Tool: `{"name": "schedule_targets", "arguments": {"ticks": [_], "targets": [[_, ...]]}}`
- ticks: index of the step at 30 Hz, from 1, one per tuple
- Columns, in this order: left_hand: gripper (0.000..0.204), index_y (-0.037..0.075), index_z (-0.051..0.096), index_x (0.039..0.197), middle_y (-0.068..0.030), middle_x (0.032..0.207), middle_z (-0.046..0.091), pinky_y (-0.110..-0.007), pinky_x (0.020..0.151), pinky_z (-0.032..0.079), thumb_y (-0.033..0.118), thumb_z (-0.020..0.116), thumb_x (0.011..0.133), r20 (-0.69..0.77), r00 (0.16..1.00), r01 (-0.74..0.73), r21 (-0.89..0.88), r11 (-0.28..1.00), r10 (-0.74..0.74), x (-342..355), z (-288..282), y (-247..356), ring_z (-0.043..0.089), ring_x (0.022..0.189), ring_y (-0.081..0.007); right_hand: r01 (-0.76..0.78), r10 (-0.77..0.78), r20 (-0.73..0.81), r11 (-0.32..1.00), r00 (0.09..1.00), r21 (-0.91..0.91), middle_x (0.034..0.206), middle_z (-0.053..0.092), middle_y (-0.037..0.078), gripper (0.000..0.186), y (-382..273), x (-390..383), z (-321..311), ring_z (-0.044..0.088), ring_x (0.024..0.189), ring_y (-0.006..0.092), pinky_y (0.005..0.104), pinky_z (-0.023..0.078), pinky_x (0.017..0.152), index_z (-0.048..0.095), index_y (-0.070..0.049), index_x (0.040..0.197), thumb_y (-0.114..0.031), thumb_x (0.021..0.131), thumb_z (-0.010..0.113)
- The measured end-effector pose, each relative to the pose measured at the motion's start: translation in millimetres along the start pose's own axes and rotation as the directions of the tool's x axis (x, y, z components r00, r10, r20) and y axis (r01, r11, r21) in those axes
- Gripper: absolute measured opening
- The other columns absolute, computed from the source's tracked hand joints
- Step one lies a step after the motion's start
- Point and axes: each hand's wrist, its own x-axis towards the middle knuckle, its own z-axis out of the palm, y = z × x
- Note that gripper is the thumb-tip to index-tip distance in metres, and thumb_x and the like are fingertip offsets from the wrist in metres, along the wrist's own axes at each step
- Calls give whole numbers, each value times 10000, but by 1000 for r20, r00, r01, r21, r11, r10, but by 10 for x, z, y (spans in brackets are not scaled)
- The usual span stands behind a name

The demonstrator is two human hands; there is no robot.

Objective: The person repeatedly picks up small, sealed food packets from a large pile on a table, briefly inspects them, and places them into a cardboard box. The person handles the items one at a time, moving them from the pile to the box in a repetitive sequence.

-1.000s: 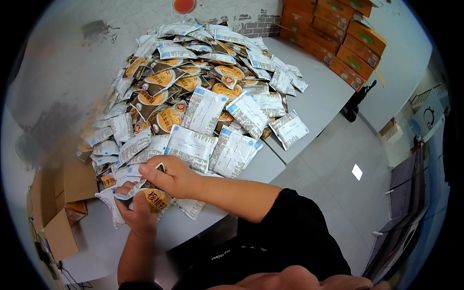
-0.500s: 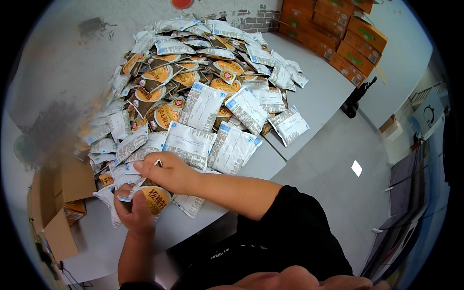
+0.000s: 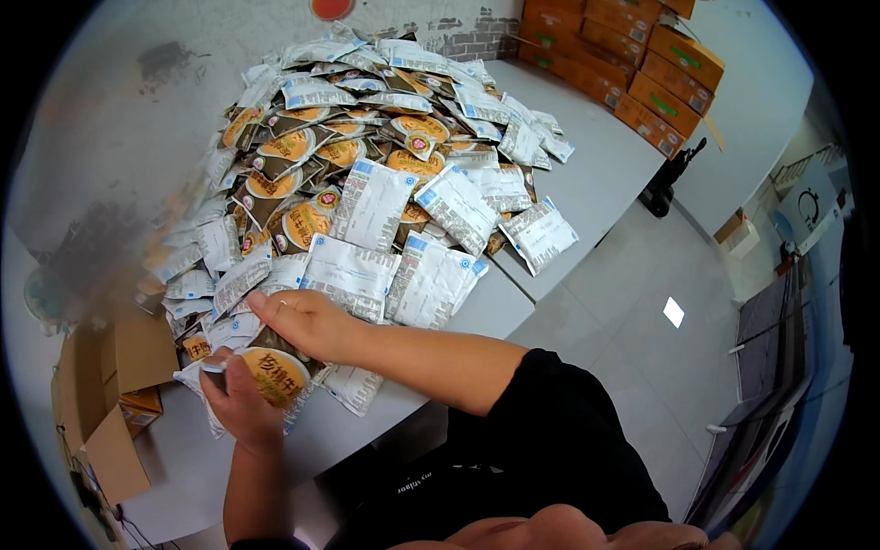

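In the head view, we held one brown packet (image 3: 277, 374) over the near edge of the packet heap (image 3: 374, 200). Our left hand (image 3: 246, 401) had its fingers closed around the packet's left side; our right hand (image 3: 310, 323) had them folded upon its upper edge. An open carton (image 3: 147, 353) stood just left of the heap.

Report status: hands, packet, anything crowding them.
Left hand, right hand: both on brown-and-orange packet. Packet pile crowding close. Open carton at left.
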Motion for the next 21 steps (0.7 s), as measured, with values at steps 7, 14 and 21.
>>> {"name": "schedule_targets", "arguments": {"ticks": [7,14,21], "targets": [[297,65,549,1031,-55,951,620,-284,674,529,342,476,957,15,992,123,-296,947,-124,305,-75,42,633,836,-150,113,14,250,868,968,-484,761,626,202,539,-67,-115,51,616,707,315,387,473,657,628,1,873,-535,820,601],[436,85,585,986,-53,925,647,-291,704,534,494,441,943,205,873,489,-370,790,-443,365,-14,73,645,813,-175,291,6,441,744,897,-602,796,632,215,478,-175,-109,-25,619,738,348,397,476,664,634,18,838,-459,832,618],[519,98,577,1108,-50,999,640,-338,760,525,560,437,917,183,851,521,-415,746,-492,388,9,6,632,872,-197,226,-51,428,902,902,-369,733,600,186,500,-120,-85,-36,586,682,346,409,451,616,577,26,806,-471,858,583]]}}
